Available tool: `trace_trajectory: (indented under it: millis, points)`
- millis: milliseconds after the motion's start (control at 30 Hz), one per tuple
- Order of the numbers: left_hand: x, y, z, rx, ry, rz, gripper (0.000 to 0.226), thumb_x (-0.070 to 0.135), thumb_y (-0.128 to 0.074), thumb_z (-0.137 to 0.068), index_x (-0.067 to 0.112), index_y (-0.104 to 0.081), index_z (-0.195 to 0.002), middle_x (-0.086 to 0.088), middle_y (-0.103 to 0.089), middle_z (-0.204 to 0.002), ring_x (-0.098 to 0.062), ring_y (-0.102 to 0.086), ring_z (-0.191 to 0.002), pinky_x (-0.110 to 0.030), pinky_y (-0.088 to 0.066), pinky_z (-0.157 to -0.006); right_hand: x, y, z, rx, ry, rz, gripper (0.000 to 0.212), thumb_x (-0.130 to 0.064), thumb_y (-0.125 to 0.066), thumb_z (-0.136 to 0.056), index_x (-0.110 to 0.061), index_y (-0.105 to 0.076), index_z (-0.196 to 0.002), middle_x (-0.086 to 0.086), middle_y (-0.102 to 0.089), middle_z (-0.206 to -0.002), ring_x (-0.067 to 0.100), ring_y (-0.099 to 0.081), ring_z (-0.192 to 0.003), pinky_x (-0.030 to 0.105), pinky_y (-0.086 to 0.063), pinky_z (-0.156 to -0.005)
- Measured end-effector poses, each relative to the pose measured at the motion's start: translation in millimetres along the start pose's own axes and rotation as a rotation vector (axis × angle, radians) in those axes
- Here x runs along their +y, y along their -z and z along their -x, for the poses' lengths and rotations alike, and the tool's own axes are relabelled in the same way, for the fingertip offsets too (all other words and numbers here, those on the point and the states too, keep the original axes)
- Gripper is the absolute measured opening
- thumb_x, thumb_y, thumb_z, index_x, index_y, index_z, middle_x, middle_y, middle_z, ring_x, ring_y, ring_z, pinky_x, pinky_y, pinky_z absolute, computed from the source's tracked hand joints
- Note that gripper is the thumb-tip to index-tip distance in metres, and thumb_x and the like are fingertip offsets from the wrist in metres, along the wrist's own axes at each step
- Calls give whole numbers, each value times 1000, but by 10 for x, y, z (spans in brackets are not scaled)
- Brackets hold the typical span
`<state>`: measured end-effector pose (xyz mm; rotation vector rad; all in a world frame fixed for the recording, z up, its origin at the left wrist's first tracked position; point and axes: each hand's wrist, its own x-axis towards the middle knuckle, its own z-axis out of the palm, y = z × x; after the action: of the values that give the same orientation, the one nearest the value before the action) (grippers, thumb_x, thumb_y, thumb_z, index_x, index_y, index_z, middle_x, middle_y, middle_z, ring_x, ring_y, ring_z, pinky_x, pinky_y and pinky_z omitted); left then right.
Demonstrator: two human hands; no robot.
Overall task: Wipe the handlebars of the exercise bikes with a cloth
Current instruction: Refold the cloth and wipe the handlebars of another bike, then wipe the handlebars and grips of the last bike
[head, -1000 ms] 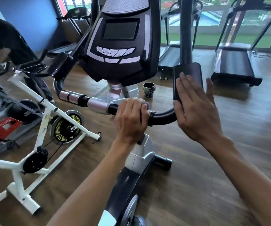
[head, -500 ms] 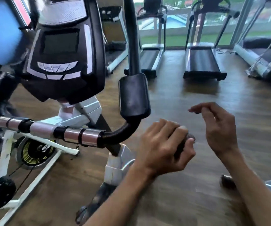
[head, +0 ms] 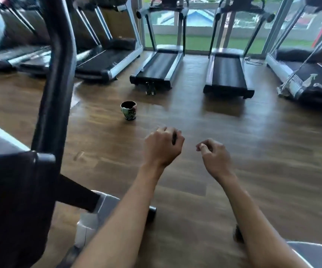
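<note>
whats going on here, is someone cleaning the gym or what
A person stands beside an exercise bike in a gym, both arms held out over the wooden floor. The left hand is closed around something small and dark, probably the cloth, though too little shows to be sure. The right hand hangs loosely curled and holds nothing. Neither hand touches the bike. A patterned cup stands on the floor, with treadmills lined up by the windows.

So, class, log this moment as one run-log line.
left hand: grips small dark thing, likely the cloth | right hand: loosely curled, holds nothing | both over bare floor | bike upright: untouched | cup on floor
</note>
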<state>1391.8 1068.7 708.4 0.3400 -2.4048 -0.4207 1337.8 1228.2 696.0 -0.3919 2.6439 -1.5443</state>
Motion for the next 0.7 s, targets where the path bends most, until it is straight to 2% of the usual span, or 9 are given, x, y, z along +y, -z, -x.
trace_trajectory:
  millis: [67,167,300,467,567,600,700]
  points:
    - [-108,-245,-272,-32,34,-35,32,34,-55,-94,15,-63,-71,-8,-63,-75,-32,-62,-75,-32,-39,-59,57,-156,-332,-32,-17,17,19,-17,-56,-98,-16,-73,-89,0,-73,-90,20,-66,-89,29,-43,-72]
    - [-339,-577,-704,-48,80,-60,33,36,-50,-93,15,-61,-69,-8,-63,-76,-32,-62,-77,-35,-45,-61,65,-389,-893,-88,-7,-24,17,-16,-57,-99,-17,-71,-89,1,-74,-89,18,-67,-88,28,-46,-73]
    - [-728,-938,-1226,44,200,-90,32,32,-55,-90,17,-56,-62,-5,-61,-69,-30,-60,-71,-30,-31,-57,11,-690,-1624,-260,71,-51,7,-16,-59,-100,-19,-65,-99,2,-72,-91,16,-68,-88,17,-47,-68]
    - [-1223,-1249,-1897,27,264,-148,35,36,-52,-92,18,-54,-62,0,-57,-70,-26,-59,-70,-30,-32,-58,-164,-971,-2542,-357,104,-54,8,-14,-58,-100,-20,-62,-104,5,-72,-92,20,-69,-89,24,-51,-72]
    - [-1618,-1388,-2354,52,291,-177,34,34,-53,-92,19,-52,-61,0,-56,-69,-26,-58,-70,-32,-38,-59,-332,-1265,-3165,-403,148,-50,10,-15,-58,-99,-23,-62,-104,3,-73,-92,19,-69,-90,35,-54,-80]
    - [-1759,-1438,-2500,66,303,-186,34,34,-54,-92,19,-52,-61,-1,-56,-69,-27,-58,-70,-33,-39,-59,-393,-1387,-3373,-431,169,-41,10,-15,-58,-100,-22,-62,-105,2,-73,-93,19,-69,-90,34,-54,-80]
    - [-2244,-1607,-2944,110,369,-225,34,34,-54,-91,19,-52,-60,0,-57,-68,-26,-57,-69,-33,-43,-59,-577,-1843,-4040,-526,264,-1,10,-16,-58,-100,-19,-63,-108,1,-72,-93,15,-67,-88,17,-50,-71]
